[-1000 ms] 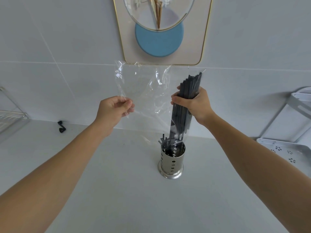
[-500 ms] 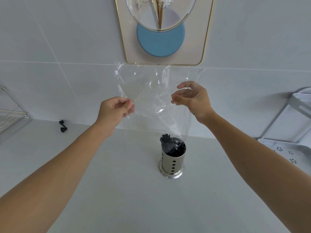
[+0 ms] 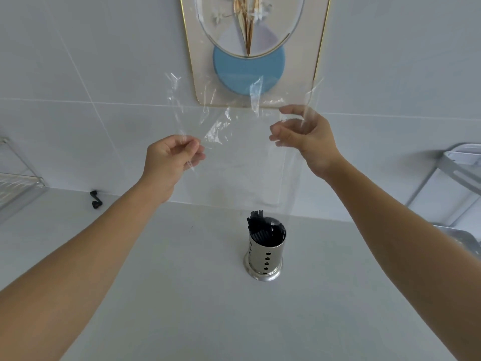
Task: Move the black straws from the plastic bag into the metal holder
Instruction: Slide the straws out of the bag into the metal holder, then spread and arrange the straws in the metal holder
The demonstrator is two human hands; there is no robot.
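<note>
Currently on the tabletop [image 3: 182, 295]: one metal holder [image 3: 265, 252], upright, perforated, with black straws [image 3: 257, 225] inside, tips showing above the rim at its left. Plastic bag [image 3: 234, 152]: clear, empty, held in the air above and behind the holder. Left hand [image 3: 170, 161]: fingers pinched on the bag's left edge. Right hand [image 3: 304, 135]: fingers loosely curled and spread at the bag's right edge, grasp uncertain. Small black item [image 3: 95, 199]: far left, by the wall.

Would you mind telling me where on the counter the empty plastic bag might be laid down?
Bare counter lies between the metal holder and the small black object, and in front of the holder. It is tighter at the edges: a wire rack on the left, a metal tray on the right.
</note>
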